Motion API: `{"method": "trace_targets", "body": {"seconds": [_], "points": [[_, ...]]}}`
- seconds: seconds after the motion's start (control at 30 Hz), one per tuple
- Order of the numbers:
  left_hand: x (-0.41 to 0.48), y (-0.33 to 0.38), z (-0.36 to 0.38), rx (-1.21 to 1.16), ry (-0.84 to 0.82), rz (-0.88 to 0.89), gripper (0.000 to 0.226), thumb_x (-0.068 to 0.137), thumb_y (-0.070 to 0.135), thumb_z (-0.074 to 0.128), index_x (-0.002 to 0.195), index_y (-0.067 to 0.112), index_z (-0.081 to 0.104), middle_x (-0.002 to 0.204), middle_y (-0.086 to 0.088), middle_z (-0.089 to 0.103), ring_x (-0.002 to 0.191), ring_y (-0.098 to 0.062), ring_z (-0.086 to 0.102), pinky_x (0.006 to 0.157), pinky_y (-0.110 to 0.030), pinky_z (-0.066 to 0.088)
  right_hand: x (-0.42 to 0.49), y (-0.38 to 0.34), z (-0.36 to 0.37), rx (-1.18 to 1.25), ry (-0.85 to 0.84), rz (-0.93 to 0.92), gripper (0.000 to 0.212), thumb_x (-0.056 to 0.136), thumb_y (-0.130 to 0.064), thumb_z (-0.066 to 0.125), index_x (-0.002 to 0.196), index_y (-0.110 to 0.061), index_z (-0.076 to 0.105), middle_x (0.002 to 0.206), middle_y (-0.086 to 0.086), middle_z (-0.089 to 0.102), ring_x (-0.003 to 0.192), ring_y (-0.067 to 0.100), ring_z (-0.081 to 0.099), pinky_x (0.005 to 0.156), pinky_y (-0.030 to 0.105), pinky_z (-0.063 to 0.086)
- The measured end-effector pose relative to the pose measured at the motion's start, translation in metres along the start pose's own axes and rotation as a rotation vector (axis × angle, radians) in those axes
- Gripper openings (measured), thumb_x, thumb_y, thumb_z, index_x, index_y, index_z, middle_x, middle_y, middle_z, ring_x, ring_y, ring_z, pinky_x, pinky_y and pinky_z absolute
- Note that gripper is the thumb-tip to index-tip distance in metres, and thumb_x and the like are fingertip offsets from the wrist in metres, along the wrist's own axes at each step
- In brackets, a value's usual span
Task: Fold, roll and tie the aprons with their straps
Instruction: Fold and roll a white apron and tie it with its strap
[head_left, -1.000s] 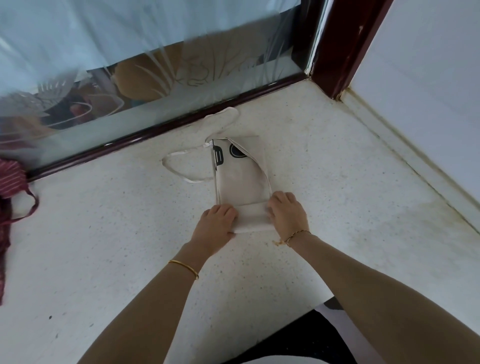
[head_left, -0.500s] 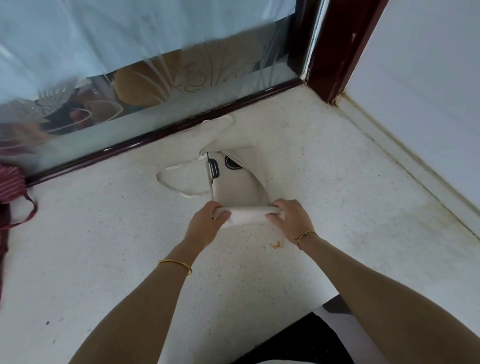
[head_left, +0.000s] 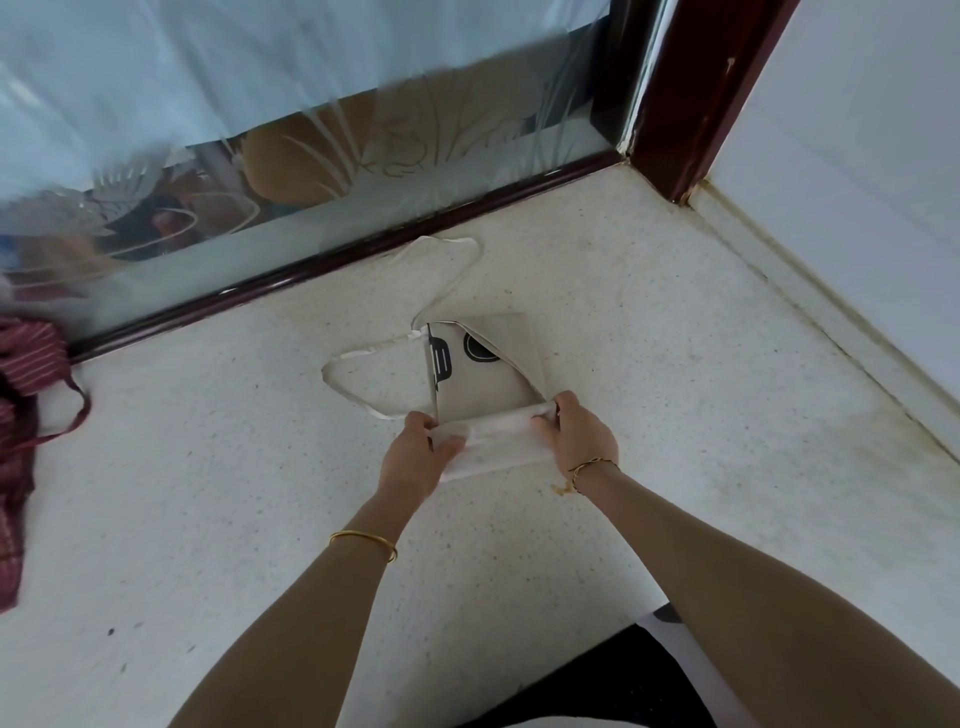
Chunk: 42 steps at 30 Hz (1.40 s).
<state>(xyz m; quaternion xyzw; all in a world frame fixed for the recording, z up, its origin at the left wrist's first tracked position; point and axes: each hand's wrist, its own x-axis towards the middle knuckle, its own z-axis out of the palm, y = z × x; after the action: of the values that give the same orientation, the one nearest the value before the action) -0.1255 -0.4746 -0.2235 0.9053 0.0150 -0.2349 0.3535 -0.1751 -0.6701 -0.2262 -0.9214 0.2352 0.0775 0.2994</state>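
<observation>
A cream apron (head_left: 485, 376) with black printed shapes lies folded into a narrow strip on the speckled floor. Its near end is turned over into a short roll (head_left: 493, 434). My left hand (head_left: 418, 454) grips the roll's left end and my right hand (head_left: 576, 439) grips its right end. The apron's cream straps (head_left: 363, 364) trail loose on the floor: one loops out to the left, another (head_left: 457, 260) curves up toward the glass door.
A dark red striped apron (head_left: 21, 415) lies bunched at the left edge with a strap looping out. A frosted glass door with a dark red frame (head_left: 363, 249) runs behind. A white wall (head_left: 857, 208) closes the right side.
Both hands have turned the apron's near end further over, so the roll is thicker and the flat part is shorter. The view has shifted slightly.
</observation>
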Motion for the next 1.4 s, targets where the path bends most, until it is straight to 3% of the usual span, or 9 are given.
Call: {"method": "trace_targets", "body": {"seconds": [0.1, 0.2, 0.3, 0.7, 0.8, 0.9, 0.97, 1.23, 1.4], "points": [[-0.003, 0.0, 0.002, 0.092, 0.047, 0.065, 0.047, 0.09, 0.033, 0.059, 0.126, 0.008, 0.039, 0.116, -0.014, 0.054, 0.094, -0.029, 0.058, 0.079, -0.038, 0.053, 0.001, -0.004, 0.003, -0.011, 0.002, 0.032, 0.022, 0.096, -0.031, 0.048, 0.101, -0.01, 0.042, 0.079, 0.004, 0.054, 0.069, 0.022, 0.051, 0.059, 0.03, 0.039], [-0.008, -0.008, 0.004, 0.299, 0.219, 0.354, 0.046, 0.084, 0.029, 0.068, 0.118, 0.006, 0.048, 0.125, -0.012, 0.044, 0.112, -0.029, 0.047, 0.095, -0.038, 0.046, 0.003, -0.003, 0.005, 0.031, 0.009, 0.031, 0.026, 0.094, -0.028, 0.051, 0.105, -0.005, 0.044, 0.089, 0.004, 0.047, 0.071, 0.024, 0.049, 0.062, 0.03, 0.039], [-0.007, -0.017, 0.005, 0.476, 0.134, 0.613, 0.052, 0.075, 0.036, 0.074, 0.116, 0.012, 0.052, 0.128, -0.004, 0.046, 0.12, -0.025, 0.042, 0.1, -0.037, 0.041, 0.004, -0.002, 0.003, 0.045, -0.019, 0.024, 0.027, 0.093, -0.025, 0.053, 0.108, -0.003, 0.044, 0.097, 0.006, 0.042, 0.075, 0.025, 0.049, 0.065, 0.032, 0.041], [0.006, -0.015, -0.006, 0.672, 0.009, 0.758, 0.041, 0.083, 0.034, 0.06, 0.119, 0.015, 0.056, 0.126, -0.002, 0.056, 0.117, -0.025, 0.051, 0.096, -0.038, 0.046, -0.002, 0.013, -0.004, -0.028, 0.002, -0.248, 0.005, 0.093, -0.015, 0.048, 0.094, -0.01, 0.048, 0.111, 0.004, 0.041, 0.07, 0.029, 0.058, 0.062, 0.039, 0.054], [0.007, -0.013, -0.007, 0.593, 0.02, 0.742, 0.036, 0.087, 0.035, 0.056, 0.118, 0.017, 0.056, 0.118, 0.0, 0.061, 0.11, -0.021, 0.055, 0.094, -0.032, 0.046, -0.004, 0.022, -0.004, -0.001, -0.069, -0.322, 0.03, 0.09, -0.031, 0.059, 0.105, -0.006, 0.054, 0.14, 0.0, 0.029, 0.088, 0.022, 0.058, 0.078, 0.037, 0.052], [0.007, -0.007, -0.009, 0.476, 0.027, 0.669, 0.033, 0.09, 0.034, 0.056, 0.118, 0.015, 0.056, 0.11, 0.0, 0.064, 0.1, -0.019, 0.058, 0.087, -0.028, 0.045, -0.004, 0.028, -0.007, -0.025, -0.182, -0.361, 0.058, 0.076, -0.039, 0.073, 0.118, -0.009, 0.049, 0.142, -0.003, 0.029, 0.11, 0.018, 0.049, 0.091, 0.034, 0.047], [0.006, -0.003, -0.011, 0.389, 0.032, 0.589, 0.033, 0.092, 0.034, 0.055, 0.118, 0.015, 0.054, 0.105, 0.0, 0.064, 0.093, -0.017, 0.059, 0.081, -0.027, 0.046, -0.003, 0.029, -0.01, -0.06, -0.15, -0.359, 0.054, 0.079, -0.03, 0.069, 0.124, -0.012, 0.046, 0.136, -0.001, 0.041, 0.114, 0.02, 0.047, 0.091, 0.032, 0.046], [0.0, 0.005, -0.006, -0.005, 0.0, 0.167, 0.042, 0.096, 0.035, 0.049, 0.127, 0.01, 0.04, 0.104, -0.005, 0.055, 0.086, -0.02, 0.057, 0.067, -0.028, 0.049, 0.006, 0.017, -0.013, 0.142, -0.045, -0.172, 0.027, 0.09, -0.036, 0.058, 0.099, -0.01, 0.057, 0.073, 0.001, 0.055, 0.065, 0.017, 0.051, 0.053, 0.024, 0.038], [0.002, -0.001, -0.006, -0.085, 0.01, 0.096, 0.043, 0.095, 0.024, 0.052, 0.131, 0.007, 0.036, 0.101, -0.005, 0.054, 0.082, -0.022, 0.059, 0.06, -0.021, 0.046, 0.015, 0.002, -0.006, 0.095, -0.073, -0.042, 0.026, 0.094, -0.035, 0.05, 0.093, -0.009, 0.048, 0.076, 0.002, 0.053, 0.071, 0.021, 0.051, 0.054, 0.027, 0.037]]}}
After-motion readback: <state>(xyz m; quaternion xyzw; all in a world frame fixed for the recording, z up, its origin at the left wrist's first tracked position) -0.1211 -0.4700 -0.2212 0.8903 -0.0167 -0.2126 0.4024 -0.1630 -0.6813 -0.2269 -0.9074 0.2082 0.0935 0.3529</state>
